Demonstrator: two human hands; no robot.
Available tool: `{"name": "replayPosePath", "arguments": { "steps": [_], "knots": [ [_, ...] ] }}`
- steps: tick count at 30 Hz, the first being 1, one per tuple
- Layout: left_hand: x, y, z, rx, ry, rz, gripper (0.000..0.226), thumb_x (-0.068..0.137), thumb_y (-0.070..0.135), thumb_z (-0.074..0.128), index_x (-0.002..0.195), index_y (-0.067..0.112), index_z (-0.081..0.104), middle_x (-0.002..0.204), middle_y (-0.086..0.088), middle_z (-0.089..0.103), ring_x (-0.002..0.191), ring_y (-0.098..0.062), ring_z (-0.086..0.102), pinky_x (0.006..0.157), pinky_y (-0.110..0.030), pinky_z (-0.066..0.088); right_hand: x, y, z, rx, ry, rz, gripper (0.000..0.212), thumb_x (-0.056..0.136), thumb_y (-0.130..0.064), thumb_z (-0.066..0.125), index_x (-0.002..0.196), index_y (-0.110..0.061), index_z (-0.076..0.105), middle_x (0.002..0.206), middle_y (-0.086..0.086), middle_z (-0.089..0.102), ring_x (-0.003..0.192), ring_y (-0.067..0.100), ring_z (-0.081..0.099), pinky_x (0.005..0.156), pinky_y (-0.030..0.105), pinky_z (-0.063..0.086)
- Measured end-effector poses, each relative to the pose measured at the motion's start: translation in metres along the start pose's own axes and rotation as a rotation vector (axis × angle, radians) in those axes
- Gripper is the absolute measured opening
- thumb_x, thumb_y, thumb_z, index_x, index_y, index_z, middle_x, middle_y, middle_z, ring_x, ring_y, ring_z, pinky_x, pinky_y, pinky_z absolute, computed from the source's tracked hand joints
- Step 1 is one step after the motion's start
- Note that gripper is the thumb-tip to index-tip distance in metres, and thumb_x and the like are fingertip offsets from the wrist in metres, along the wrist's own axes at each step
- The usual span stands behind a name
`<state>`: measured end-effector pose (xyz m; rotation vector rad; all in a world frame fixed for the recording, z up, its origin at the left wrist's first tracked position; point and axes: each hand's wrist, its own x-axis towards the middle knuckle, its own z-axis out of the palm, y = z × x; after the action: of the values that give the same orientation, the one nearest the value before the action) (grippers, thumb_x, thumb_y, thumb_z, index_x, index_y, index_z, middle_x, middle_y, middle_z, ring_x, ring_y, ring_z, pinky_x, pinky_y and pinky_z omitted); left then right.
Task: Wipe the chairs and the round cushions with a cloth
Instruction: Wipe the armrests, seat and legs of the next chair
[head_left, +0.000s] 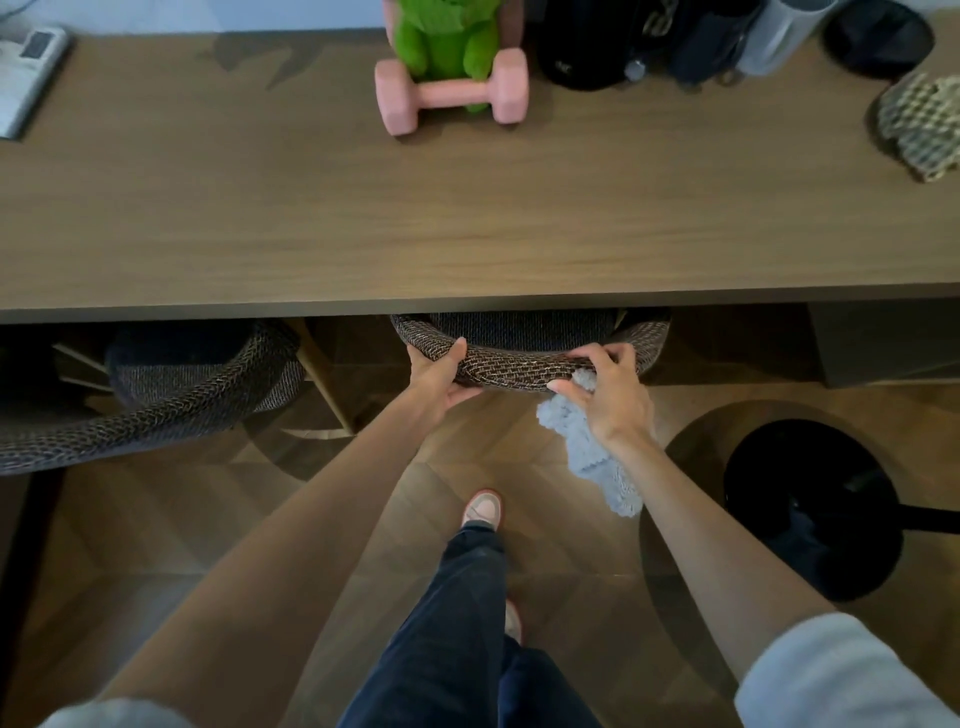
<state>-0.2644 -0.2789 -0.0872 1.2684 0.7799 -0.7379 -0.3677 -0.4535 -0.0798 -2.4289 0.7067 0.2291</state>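
At the left a second chair (171, 410) sat tucked under the bench (467, 218), with no hand on it. Just right of it the left hand (439, 382) gripped the woven back rim of the middle chair (519, 370), thumb over the top and the other fingers (460, 396) curled beneath. That chair stood pushed in, its round cushion (519, 330) mostly hidden under the bench edge, so wiping it would likely call for drawing the chair out. A pull tilted upward might have knocked the rim against the bench's underside, and a straight pull could have run the chair onto the shoe (483, 509) near it. The pale blue cloth (592, 457) hung from the right hand (613, 402), pinched under thumb and palm while that hand's fingers (597, 358) lay bent over the rim. Most of it dangled free below, meeting the rim only at its top, and could have slipped out. Further right, a black round base (810, 509) stood on the floor, near enough to snag a swung chair.
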Motion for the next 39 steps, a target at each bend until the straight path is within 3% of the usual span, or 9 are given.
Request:
{"name": "replayPosePath", "arguments": {
  "steps": [9, 12, 17, 20, 23, 26, 30, 37, 39],
  "knots": [
    [-0.083, -0.024, -0.02, 0.41, -0.102, 0.247, 0.049, 0.099, 0.004, 0.045, 0.146, 0.009, 0.03, 0.142, -0.02, 0.045, 0.124, -0.032, 0.051, 0.097, -0.038, 0.046, -0.055, 0.0, -0.022, 0.356, 0.072, -0.08, 0.022, 0.09, -0.042, 0.059, 0.106, -0.027, 0.06, 0.111, -0.005, 0.058, 0.102, 0.005, 0.052, 0.082, 0.02, 0.039],
    [-0.127, -0.041, -0.035, 0.718, -0.28, 0.427, 0.058, 0.096, 0.011, 0.054, 0.148, 0.016, 0.029, 0.146, -0.009, 0.041, 0.123, -0.02, 0.047, 0.091, -0.024, 0.043, -0.092, -0.008, -0.029, 0.538, 0.06, -0.06, 0.02, 0.093, -0.045, 0.054, 0.102, -0.027, 0.053, 0.098, -0.007, 0.056, 0.076, -0.003, 0.055, 0.06, 0.007, 0.042],
    [-0.188, -0.078, -0.064, 1.177, -0.389, 0.752, 0.072, 0.089, 0.026, 0.066, 0.149, 0.025, 0.025, 0.158, -0.001, 0.019, 0.146, -0.015, 0.01, 0.118, -0.042, 0.01, -0.161, -0.023, -0.042, 0.662, -0.023, -0.153, 0.033, 0.095, -0.045, 0.049, 0.101, -0.012, 0.049, 0.079, 0.0, 0.044, 0.059, -0.001, 0.041, 0.055, 0.012, 0.036],
    [-0.218, -0.099, -0.088, 1.172, -0.309, 0.805, 0.054, 0.091, 0.028, 0.062, 0.14, 0.023, 0.041, 0.152, 0.0, 0.03, 0.145, -0.015, 0.012, 0.116, -0.043, 0.002, -0.206, -0.032, -0.045, 0.682, -0.083, -0.221, 0.028, 0.096, -0.042, 0.05, 0.095, -0.014, 0.049, 0.075, 0.0, 0.043, 0.056, -0.002, 0.04, 0.054, 0.009, 0.035],
    [-0.241, -0.114, -0.116, 1.072, -0.24, 0.838, 0.021, 0.091, 0.02, 0.061, 0.109, 0.01, 0.063, 0.119, -0.006, 0.06, 0.12, -0.021, 0.049, 0.105, -0.042, 0.036, -0.243, -0.041, -0.038, 0.641, -0.126, -0.273, 0.026, 0.095, -0.043, 0.05, 0.094, -0.017, 0.05, 0.077, -0.001, 0.045, 0.061, -0.001, 0.044, 0.059, 0.011, 0.037],
    [-0.257, -0.122, -0.147, 0.972, -0.152, 0.81, 0.011, 0.092, 0.02, 0.061, 0.099, 0.013, 0.061, 0.096, 0.001, 0.062, 0.091, -0.014, 0.059, 0.074, -0.023, 0.047, -0.27, -0.049, -0.024, 0.607, -0.173, -0.303, 0.028, 0.093, -0.046, 0.053, 0.091, -0.018, 0.05, 0.073, -0.004, 0.045, 0.06, 0.001, 0.043, 0.062, 0.021, 0.037],
    [-0.27, -0.12, -0.193, 0.884, -0.053, 0.847, 0.004, 0.091, 0.023, 0.062, 0.092, 0.023, 0.058, 0.084, 0.01, 0.06, 0.075, -0.001, 0.057, 0.059, -0.013, 0.044, -0.293, -0.066, -0.005, 0.592, -0.356, -0.358, 0.041, 0.079, -0.06, 0.062, 0.093, -0.023, 0.05, 0.072, -0.009, 0.051, 0.059, -0.001, 0.05, 0.056, 0.017, 0.041],
    [-0.282, -0.092, -0.276, 0.786, 0.029, 0.941, 0.006, 0.091, 0.023, 0.063, 0.094, 0.024, 0.059, 0.085, 0.014, 0.058, 0.075, 0.0, 0.056, 0.059, -0.004, 0.042, -0.311, -0.121, 0.043, 0.428, -0.309, -0.455, 0.019, 0.085, -0.05, 0.062, 0.089, -0.031, 0.059, 0.084, -0.01, 0.067, 0.08, 0.004, 0.065, 0.071, 0.034, 0.054],
    [-0.283, -0.081, -0.308, 0.788, 0.034, 0.957, 0.013, 0.092, 0.023, 0.061, 0.105, 0.02, 0.06, 0.095, 0.01, 0.06, 0.084, -0.003, 0.057, 0.067, -0.008, 0.045, -0.319, -0.144, 0.06, 0.411, -0.246, -0.492, 0.014, 0.087, -0.048, 0.06, 0.085, -0.034, 0.058, 0.082, -0.014, 0.065, 0.078, 0.001, 0.064, 0.066, 0.027, 0.052]
  ]
}}
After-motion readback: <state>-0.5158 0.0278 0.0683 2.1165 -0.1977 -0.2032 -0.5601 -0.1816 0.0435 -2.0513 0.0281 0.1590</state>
